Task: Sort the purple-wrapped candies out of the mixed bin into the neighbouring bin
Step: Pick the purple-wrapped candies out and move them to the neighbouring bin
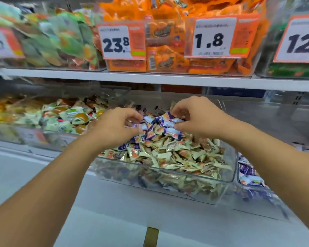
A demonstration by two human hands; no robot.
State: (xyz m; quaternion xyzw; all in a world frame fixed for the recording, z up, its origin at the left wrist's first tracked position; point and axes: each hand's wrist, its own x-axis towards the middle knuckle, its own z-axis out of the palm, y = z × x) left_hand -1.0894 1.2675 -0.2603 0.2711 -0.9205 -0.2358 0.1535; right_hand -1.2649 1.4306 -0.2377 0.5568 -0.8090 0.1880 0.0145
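Above mixed bin (pixel 228 177), price tags (pixel 210 37), snack packs (pixel 165 59), neighbouring bin (pixel 248 177) rt

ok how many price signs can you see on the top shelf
4. One blurred sign at far left, the 23.8 sign left of centre, the 1.8 sign right of centre, and a sign starting 12 cut off at the right edge.

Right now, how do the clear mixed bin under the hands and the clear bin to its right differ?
The clear mixed bin holds mostly cream-wrapped candies with purple-wrapped candies heaped at the back; the clear right-hand bin shows only purple-and-white wrappers. The mixed bin is in full view; the right-hand bin is partly hidden by the forearm. Both are transparent plastic.
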